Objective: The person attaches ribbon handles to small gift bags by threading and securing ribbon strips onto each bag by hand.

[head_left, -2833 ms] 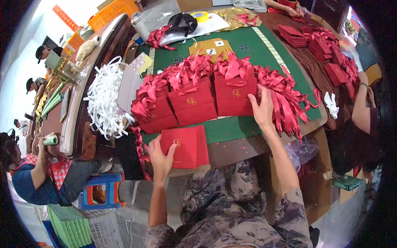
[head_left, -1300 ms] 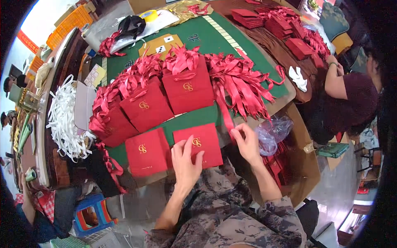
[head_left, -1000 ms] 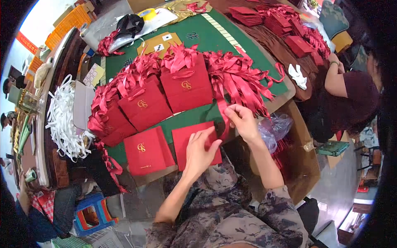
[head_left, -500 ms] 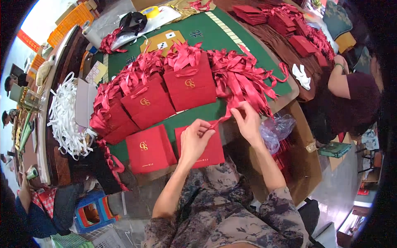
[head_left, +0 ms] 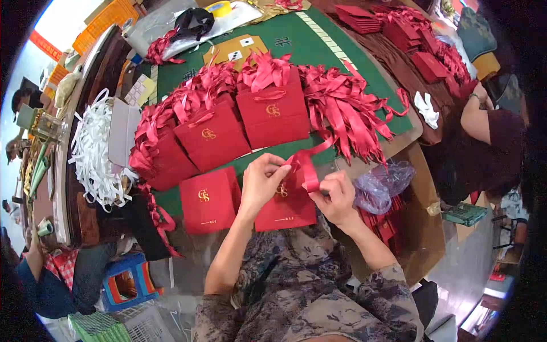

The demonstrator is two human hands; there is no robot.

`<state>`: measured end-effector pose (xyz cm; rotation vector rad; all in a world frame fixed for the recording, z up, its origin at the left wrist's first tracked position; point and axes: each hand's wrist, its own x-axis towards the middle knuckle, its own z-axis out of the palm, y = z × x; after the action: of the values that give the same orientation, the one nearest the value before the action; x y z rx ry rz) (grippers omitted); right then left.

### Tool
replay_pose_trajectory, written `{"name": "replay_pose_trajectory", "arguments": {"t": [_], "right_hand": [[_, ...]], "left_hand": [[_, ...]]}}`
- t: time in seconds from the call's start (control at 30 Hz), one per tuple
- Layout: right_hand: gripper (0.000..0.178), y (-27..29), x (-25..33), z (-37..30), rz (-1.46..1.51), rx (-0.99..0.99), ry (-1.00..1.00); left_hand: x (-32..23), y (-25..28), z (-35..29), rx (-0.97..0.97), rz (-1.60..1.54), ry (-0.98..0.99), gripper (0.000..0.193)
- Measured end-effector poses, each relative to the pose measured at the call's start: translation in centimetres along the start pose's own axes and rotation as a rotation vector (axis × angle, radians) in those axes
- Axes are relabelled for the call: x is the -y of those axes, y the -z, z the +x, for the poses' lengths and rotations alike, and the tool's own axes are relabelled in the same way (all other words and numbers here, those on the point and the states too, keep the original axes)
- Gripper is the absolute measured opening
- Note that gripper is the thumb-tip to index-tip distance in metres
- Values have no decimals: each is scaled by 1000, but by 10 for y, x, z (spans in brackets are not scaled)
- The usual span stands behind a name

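Pinches red satin ribbon point(head_left: 308, 171) between thumb and index finger of left hand point(head_left: 261, 182), no gap, just over the upper edge of flat red gift bag point(head_left: 290, 215), taken as landmark. Grips same ribbon lower down in right hand point(head_left: 338, 200), with fingers curled, by landmark's right edge. Loops between hands just above landmark, long axis slanting down toward right hand, with length trailing toward ribbon heap point(head_left: 350, 117) beyond landmark. Comes nearer landmark with left hand, partly covering it. Includes second flat bag point(head_left: 206, 204) just left of landmark, standing gift bags point(head_left: 273, 122) beyond it on green surface point(head_left: 310, 54). Also includes, right of landmark, cardboard box point(head_left: 424, 182) containing red bags point(head_left: 384, 227) and clear plastic bag point(head_left: 378, 191).
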<state>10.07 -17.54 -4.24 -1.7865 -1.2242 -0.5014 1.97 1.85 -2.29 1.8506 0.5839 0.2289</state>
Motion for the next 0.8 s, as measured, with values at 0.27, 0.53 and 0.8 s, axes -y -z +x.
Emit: {"name": "replay_pose_trajectory", "arguments": {"t": [0.27, 0.53, 0.8], "right_hand": [[27, 5, 9, 9, -20, -246, -193], [28, -24, 1, 26, 47, 84, 61], [20, -24, -10, 23, 173, 121, -47]], "left_hand": [[4, 3, 4, -71, 73, 4, 14], [1, -5, 10, 188, -393, 131, 13], [14, -2, 18, 91, -241, -2, 17]]}}
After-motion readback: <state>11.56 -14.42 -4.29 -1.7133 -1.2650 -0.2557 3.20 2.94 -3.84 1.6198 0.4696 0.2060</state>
